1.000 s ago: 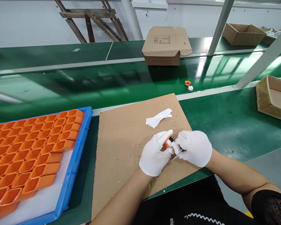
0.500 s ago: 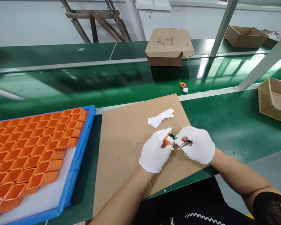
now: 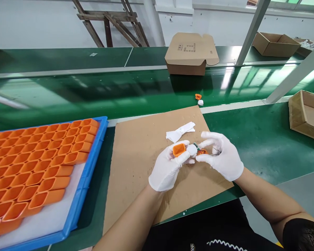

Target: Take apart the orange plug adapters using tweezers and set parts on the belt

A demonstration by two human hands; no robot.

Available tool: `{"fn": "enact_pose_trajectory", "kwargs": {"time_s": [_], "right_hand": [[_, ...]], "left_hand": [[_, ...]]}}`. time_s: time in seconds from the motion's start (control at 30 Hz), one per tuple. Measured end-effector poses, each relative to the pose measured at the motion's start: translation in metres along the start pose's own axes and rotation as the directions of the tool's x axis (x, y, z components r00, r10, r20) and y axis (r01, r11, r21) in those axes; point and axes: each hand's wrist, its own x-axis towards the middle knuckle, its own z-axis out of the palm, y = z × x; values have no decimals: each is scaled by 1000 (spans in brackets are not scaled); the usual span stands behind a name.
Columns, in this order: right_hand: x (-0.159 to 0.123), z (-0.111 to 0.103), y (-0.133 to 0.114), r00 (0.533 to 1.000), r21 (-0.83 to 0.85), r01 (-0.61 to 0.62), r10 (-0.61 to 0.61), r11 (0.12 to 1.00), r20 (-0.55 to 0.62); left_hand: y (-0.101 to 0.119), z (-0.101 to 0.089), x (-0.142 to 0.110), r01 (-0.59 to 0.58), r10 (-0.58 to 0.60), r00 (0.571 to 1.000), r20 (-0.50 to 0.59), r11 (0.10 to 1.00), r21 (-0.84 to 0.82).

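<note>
My left hand, in a white glove, is closed round a small orange plastic housing, its open end turned up. A white rounded part sits at my left fingertips. Beside it, between both hands, show a small green circuit board and another orange piece. My right hand, also gloved, curves round these parts with thumb and forefinger apart at their edge. A bit of grey metal tweezers shows inside its palm, mostly hidden by the fingers.
Under my hands lies a cardboard sheet with a crumpled white wipe. To the left, a blue tray holds rows of orange housings. Beyond are a small orange part, a white part and a carton. An open box stands right.
My left hand has turned the orange housing so its open end shows. My right thumb and forefinger have spread, and the tweezers have shifted back into the palm. The view has moved slightly.
</note>
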Motion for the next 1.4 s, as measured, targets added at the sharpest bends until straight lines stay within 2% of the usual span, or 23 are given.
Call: {"fn": "enact_pose_trajectory", "kwargs": {"time_s": [0.1, 0.17, 0.27, 0.4, 0.47, 0.57, 0.67, 0.8, 0.93, 1.07, 1.17, 1.3, 1.4], "right_hand": [[2, -5, 4, 968, -50, 217, -208, 975, 142], [3, -10, 6, 933, -78, 328, -311, 941, 182], [3, -14, 11, 916, -107, 361, -332, 926, 224], [3, -18, 14, 888, -146, 433, -393, 889, 239], [3, -19, 14, 874, -203, 480, -448, 853, 186], [2, -18, 12, 827, -376, 547, -551, 748, 108], [-1, -15, 10, 767, -529, 585, -632, 614, 115], [-4, -7, 11, 704, -637, 606, -694, 477, 150], [-7, -3, 10, 700, -692, 590, -691, 417, 181], [-7, -3, 7, 707, -715, 579, -678, 392, 200], [-7, -3, 5, 710, -719, 583, -668, 379, 224], [-8, -3, 5, 707, -727, 591, -658, 350, 258], [-9, -3, 8, 724, -739, 580, -632, 341, 276]], "left_hand": [[2, -2, 0, -10, 8, 996, 85, 1000, 18], [4, -3, -1, -37, 27, 988, 153, 997, 62], [9, -5, -4, -57, 27, 981, 194, 987, 150], [9, -9, -8, -71, 33, 993, 115, 935, 348], [3, -12, -6, -147, 129, 989, 71, 877, 457], [-9, -17, 0, -291, 319, 945, 68, 729, 620], [-18, -22, 4, -391, 412, 898, 153, 591, 705], [-21, -26, 3, -510, 483, 831, 277, 460, 727], [-20, -27, 1, -559, 518, 789, 330, 386, 734], [-20, -27, 1, -572, 518, 777, 358, 345, 744], [-18, -26, 0, -567, 498, 785, 367, 341, 750], [-15, -23, -3, -530, 453, 817, 356, 349, 772], [-16, -22, -3, -518, 445, 825, 349, 344, 783]]}}
